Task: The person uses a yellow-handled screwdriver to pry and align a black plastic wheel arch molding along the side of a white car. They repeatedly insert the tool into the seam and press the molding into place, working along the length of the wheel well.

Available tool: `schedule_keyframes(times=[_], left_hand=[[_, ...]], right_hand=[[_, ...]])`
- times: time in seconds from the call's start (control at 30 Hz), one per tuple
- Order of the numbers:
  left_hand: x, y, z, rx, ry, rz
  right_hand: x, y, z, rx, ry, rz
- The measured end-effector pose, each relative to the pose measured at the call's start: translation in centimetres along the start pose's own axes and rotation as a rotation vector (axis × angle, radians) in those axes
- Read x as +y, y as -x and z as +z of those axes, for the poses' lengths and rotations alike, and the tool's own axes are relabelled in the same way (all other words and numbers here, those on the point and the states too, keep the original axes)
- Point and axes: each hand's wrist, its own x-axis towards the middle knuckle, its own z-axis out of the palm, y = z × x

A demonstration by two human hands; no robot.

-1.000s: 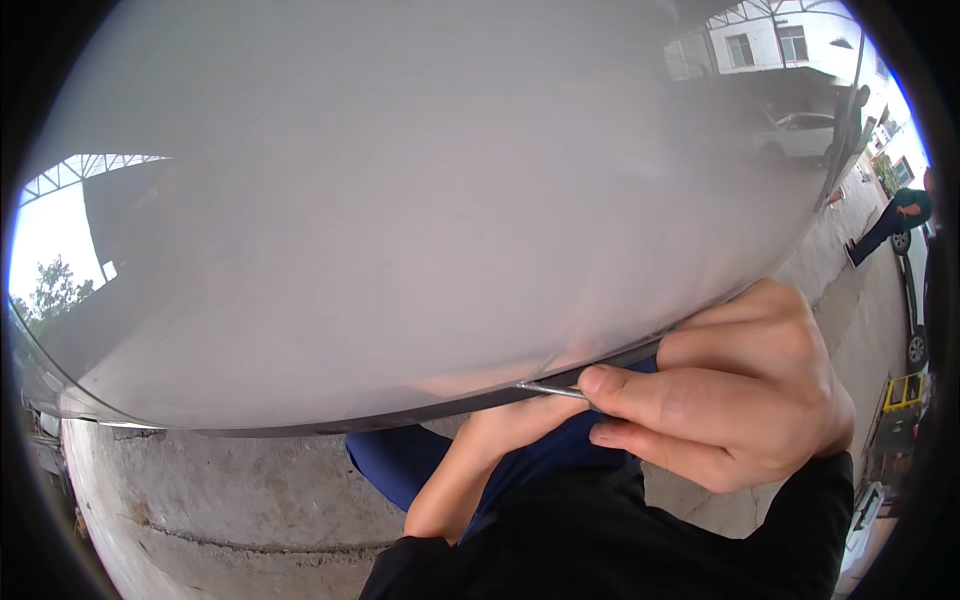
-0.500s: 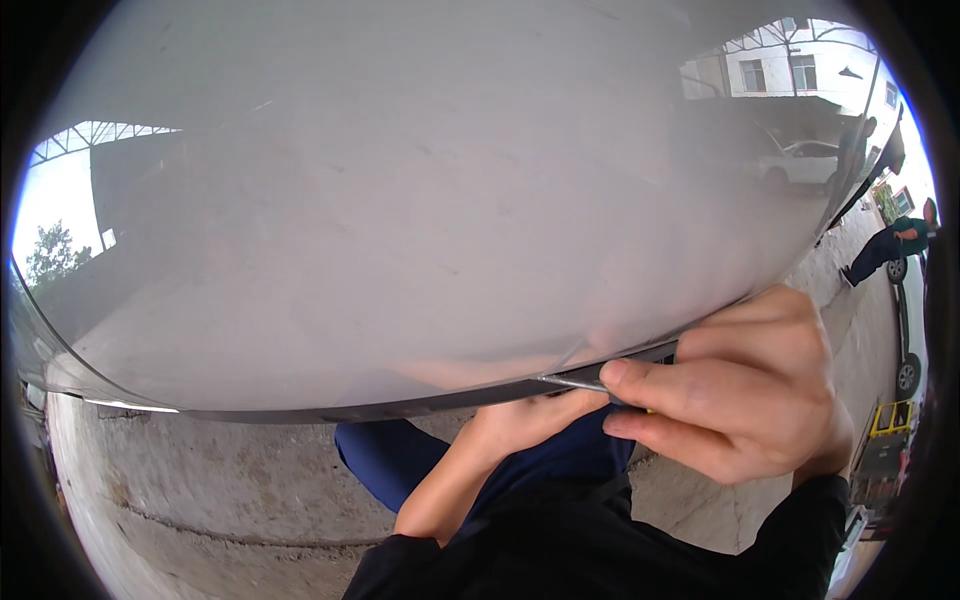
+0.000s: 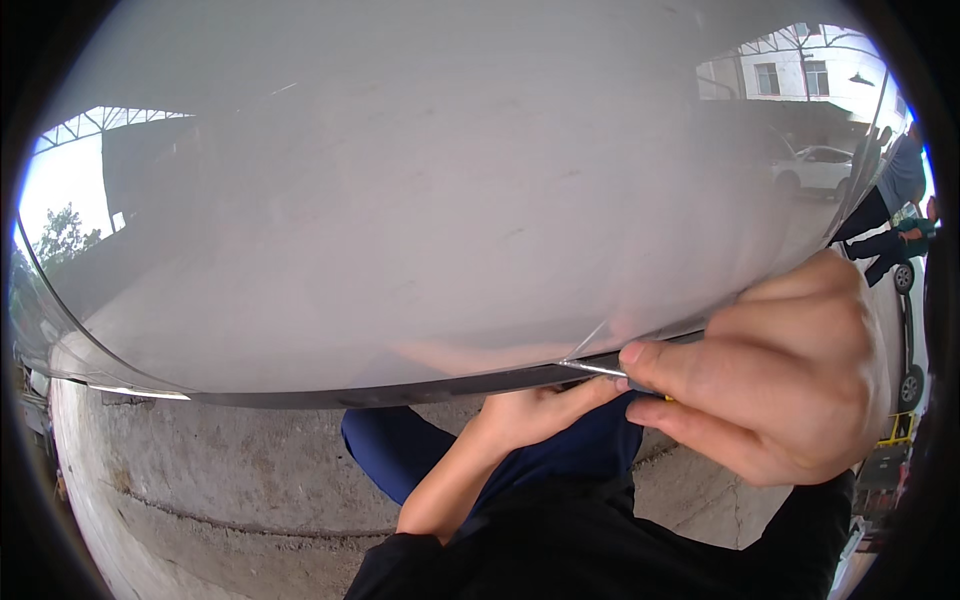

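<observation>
A glossy light grey car panel [image 3: 400, 230] fills the upper view, with a black trim strip [image 3: 430, 388] along its lower edge. My right hand [image 3: 790, 375] is closed in a pinch around a thin metal-shafted tool [image 3: 592, 368], which looks like a small screwdriver. Its handle is mostly hidden in my fingers, and a bit of yellow shows. The bright tip touches the seam between panel and strip. My left hand [image 3: 530, 415] is just below the strip, its thumb stretched toward the tool and its other fingers hidden behind the edge.
My knees in blue trousers [image 3: 385, 450] are under the panel, above cracked concrete ground [image 3: 250, 480]. At the far right, people [image 3: 885, 200] stand near a parked car [image 3: 908, 340]. A yellow frame [image 3: 898, 430] is lower down there.
My right hand and the tool have shifted slightly right and up relative to the view, the tip staying at the seam. Another person has come into view at the far right.
</observation>
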Motion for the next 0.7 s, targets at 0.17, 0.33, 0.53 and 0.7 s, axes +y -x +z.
schedule_keyframes(times=[0.17,0.33,0.53,0.7], left_hand=[[0.4,-0.2,-0.4,-0.01,0.024,0.002],[0.0,-0.3,-0.4,-0.03,-0.028,0.042],[-0.5,-0.7,-0.2,-0.037,0.073,-0.049],[-0.5,-0.7,-1.0,-0.121,-0.032,-0.033]], right_hand=[[0.2,-0.9,-0.3,-0.031,-0.024,-0.013],[-0.4,-1.1,-0.2,0.126,0.112,0.018],[0.1,0.5,2.5,0.646,0.444,0.199],[-0.1,0.2,3.2,0.757,0.611,0.486]])
